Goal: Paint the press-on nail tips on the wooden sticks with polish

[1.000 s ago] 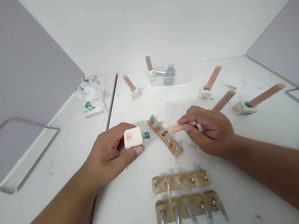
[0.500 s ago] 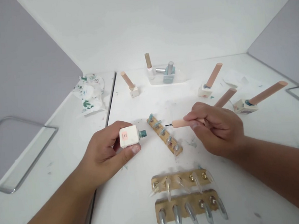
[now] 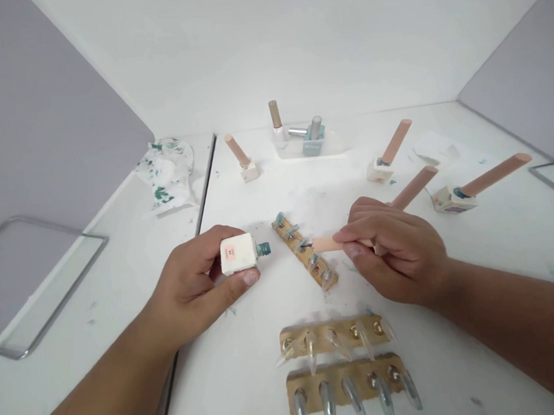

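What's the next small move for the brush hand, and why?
Probably stroke the brush along the middle nail of the slanted strip: the right hand has its bristles at that nail, the two above look teal, the two below clear. The left hand holds the bottle.

— Where does the nail strip (image 3: 304, 250) lie?
— On the bench (image 3: 250, 361), between the left hand (image 3: 201, 282), which holds a bottle (image 3: 236, 254), and the right hand (image 3: 394, 256), whose brush (image 3: 327, 243) meets its middle.
— Nearer the person?
— The middle strip (image 3: 331, 335), then the front strip (image 3: 348, 379).
— Behind?
— A tray (image 3: 334, 148) at the rear, a tissue (image 3: 168, 174) to its left and a side bottle (image 3: 377, 172) to its right.
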